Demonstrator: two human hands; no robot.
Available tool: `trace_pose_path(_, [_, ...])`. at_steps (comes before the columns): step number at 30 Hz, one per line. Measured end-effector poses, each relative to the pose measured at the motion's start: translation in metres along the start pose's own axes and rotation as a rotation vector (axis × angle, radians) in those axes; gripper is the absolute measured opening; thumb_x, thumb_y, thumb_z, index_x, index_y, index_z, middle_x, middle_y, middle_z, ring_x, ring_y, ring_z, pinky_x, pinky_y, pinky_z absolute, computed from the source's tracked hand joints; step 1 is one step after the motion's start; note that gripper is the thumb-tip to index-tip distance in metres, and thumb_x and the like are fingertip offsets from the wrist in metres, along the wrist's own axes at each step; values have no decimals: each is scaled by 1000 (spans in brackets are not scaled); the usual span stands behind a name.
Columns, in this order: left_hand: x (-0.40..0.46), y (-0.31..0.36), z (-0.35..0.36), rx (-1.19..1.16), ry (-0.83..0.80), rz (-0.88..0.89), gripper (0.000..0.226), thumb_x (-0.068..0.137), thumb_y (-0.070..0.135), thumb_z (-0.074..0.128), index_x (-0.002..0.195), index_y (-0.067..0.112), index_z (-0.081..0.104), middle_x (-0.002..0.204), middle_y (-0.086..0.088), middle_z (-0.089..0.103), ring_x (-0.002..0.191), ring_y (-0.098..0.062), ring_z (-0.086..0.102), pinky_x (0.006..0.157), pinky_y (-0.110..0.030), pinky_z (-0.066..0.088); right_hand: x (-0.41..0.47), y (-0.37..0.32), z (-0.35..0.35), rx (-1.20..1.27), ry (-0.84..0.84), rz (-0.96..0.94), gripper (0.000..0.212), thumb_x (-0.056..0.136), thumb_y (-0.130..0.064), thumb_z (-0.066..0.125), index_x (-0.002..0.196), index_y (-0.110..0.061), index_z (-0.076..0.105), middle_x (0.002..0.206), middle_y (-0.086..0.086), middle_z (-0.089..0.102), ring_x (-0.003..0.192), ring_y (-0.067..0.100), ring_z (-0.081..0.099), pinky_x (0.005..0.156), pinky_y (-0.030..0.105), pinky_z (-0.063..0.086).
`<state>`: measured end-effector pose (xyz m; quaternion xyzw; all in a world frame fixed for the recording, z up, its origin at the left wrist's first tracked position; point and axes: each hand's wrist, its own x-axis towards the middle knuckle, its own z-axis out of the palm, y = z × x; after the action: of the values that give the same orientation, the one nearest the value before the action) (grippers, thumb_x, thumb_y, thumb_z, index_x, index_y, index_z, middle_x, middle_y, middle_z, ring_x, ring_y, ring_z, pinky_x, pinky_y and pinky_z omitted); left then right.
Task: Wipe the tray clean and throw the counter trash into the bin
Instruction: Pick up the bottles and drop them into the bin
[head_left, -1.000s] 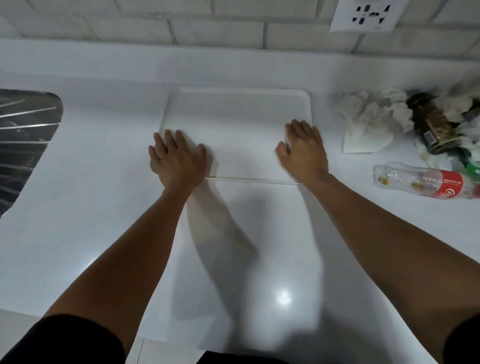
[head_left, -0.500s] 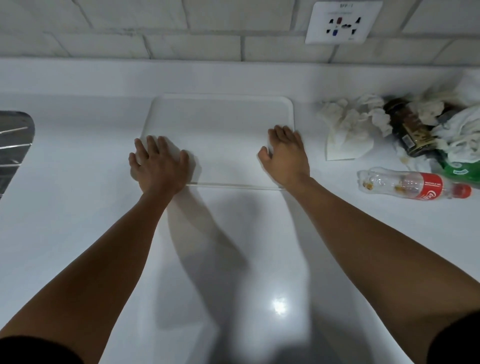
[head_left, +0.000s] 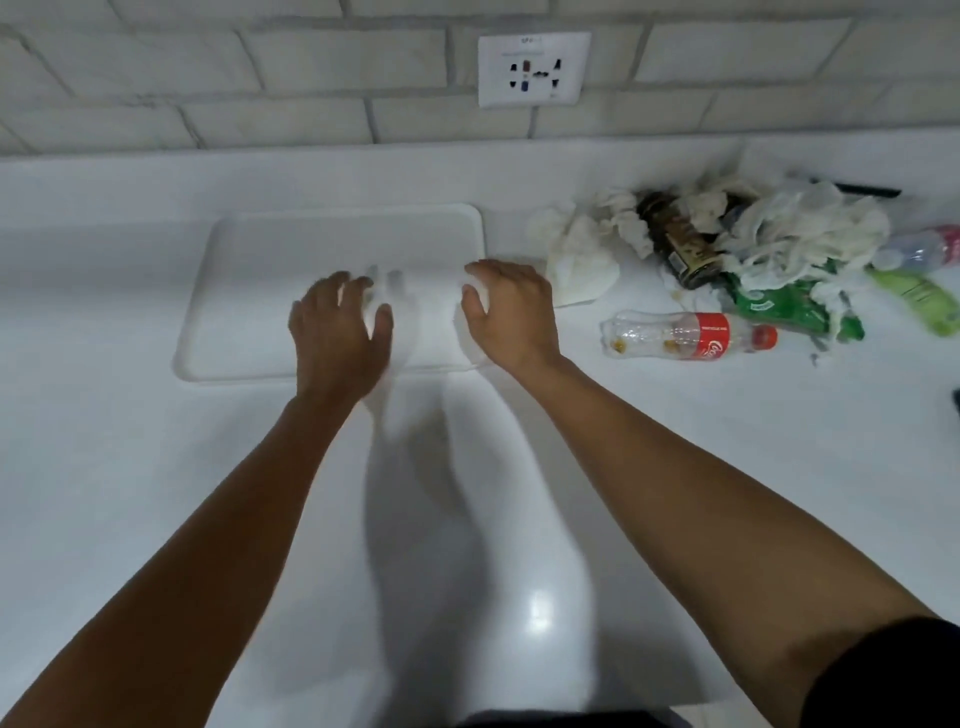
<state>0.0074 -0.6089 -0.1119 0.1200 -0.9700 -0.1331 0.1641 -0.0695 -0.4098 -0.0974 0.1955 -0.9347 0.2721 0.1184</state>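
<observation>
Over the white rectangular plastic tray (head_left: 270, 291) with rounded corners, both hands hover close together. That tray lies flat on the glossy white surface (head_left: 156, 467), up at about 11 o'clock from where the person stands, and nothing I can make out sits inside it. The left hand (head_left: 337, 332) has its grip loose, fingers softly curled and blurred, holding nothing that I can see. The right hand (head_left: 511, 312) is over the tray's right edge, grip relaxed and narrow, thumb tucked inward, also empty as far as I can tell.

At 2 o'clock lies the trash. A clear plastic cola bottle with a red label and red cap (head_left: 685, 335) lies on its side, bits of residue inside. Behind it, a dark glass jar (head_left: 678, 239) is tipped among crumpled white tissues (head_left: 582, 249), a wrinkled whitish plastic bag (head_left: 810, 228) and a green wrapper (head_left: 779, 306). A pale green bottle (head_left: 917, 299) lies further right.

Grey-white brick tiles (head_left: 260, 67) back the surface, with a white wall socket (head_left: 534, 69) at 12 o'clock.
</observation>
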Motion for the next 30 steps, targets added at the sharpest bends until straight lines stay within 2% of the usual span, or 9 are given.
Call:
trace_pose_path(4, [-26, 110, 11, -227, -27, 110, 35, 95, 38, 47, 113, 19, 70, 117, -4, 69, 101, -28, 63, 85, -35, 47, -28, 22, -45, 42, 6, 36, 28, 89, -30, 52, 106, -23, 73, 104, -4, 74, 94, 25, 63, 87, 37, 48])
trace_pose_path(7, [-36, 176, 17, -369, -82, 154, 37, 99, 35, 41, 114, 17, 69, 112, -4, 70, 98, -25, 64, 81, -32, 48, -44, 58, -80, 77, 14, 71, 28, 92, -30, 49, 106, -24, 73, 104, -5, 74, 93, 23, 63, 85, 39, 49])
trace_pose_path(11, [-41, 244, 22, -456, -88, 196, 27, 100, 32, 47, 114, 24, 69, 113, 5, 70, 98, -14, 64, 81, -27, 49, -64, 114, -131, 147, 43, 122, 29, 94, -30, 47, 109, -23, 71, 104, -4, 73, 95, 20, 62, 84, 37, 50])
trace_pose_path(15, [-38, 297, 33, -358, -165, 261, 36, 95, 42, 50, 126, 28, 63, 127, 6, 65, 114, -16, 58, 96, -33, 48, -76, 172, -174, 159, 137, 143, 27, 91, -28, 50, 105, -24, 73, 98, -4, 74, 92, 18, 62, 80, 34, 51])
trace_pose_path(17, [-35, 314, 45, -209, -238, 300, 55, 87, 50, 56, 137, 28, 53, 139, 1, 57, 126, -22, 51, 105, -41, 44, -75, 198, -187, 154, 149, 165, 29, 91, -30, 48, 105, -24, 73, 96, -3, 74, 89, 17, 62, 76, 32, 51])
trace_pose_path(19, [-33, 323, 58, -77, -276, 321, 70, 81, 53, 63, 144, 26, 46, 144, -3, 53, 130, -27, 49, 107, -46, 42, -67, 219, -196, 152, 137, 150, 32, 91, -33, 46, 107, -22, 72, 97, -1, 74, 87, 18, 62, 75, 33, 52])
trace_pose_path(22, [-36, 326, 69, 84, -286, 254, 70, 81, 50, 68, 143, 27, 47, 136, -3, 58, 119, -27, 56, 99, -42, 43, -49, 235, -201, 128, 82, 114, 27, 92, -29, 51, 109, -22, 70, 98, 1, 73, 87, 23, 63, 72, 34, 52])
trace_pose_path(25, [-49, 323, 63, 157, -261, 118, 69, 78, 56, 71, 139, 30, 50, 126, 0, 64, 108, -24, 60, 89, -39, 46, -31, 242, -196, 133, -15, 127, 31, 93, -34, 54, 118, -18, 64, 103, 4, 71, 92, 26, 63, 74, 35, 53])
trace_pose_path(30, [-80, 306, 30, -121, -197, -197, 71, 75, 71, 66, 134, 35, 52, 115, 11, 65, 100, -13, 64, 79, -30, 53, 4, 244, -171, 17, -119, 177, 38, 87, -44, 57, 107, -12, 61, 96, 13, 66, 91, 34, 60, 68, 36, 52])
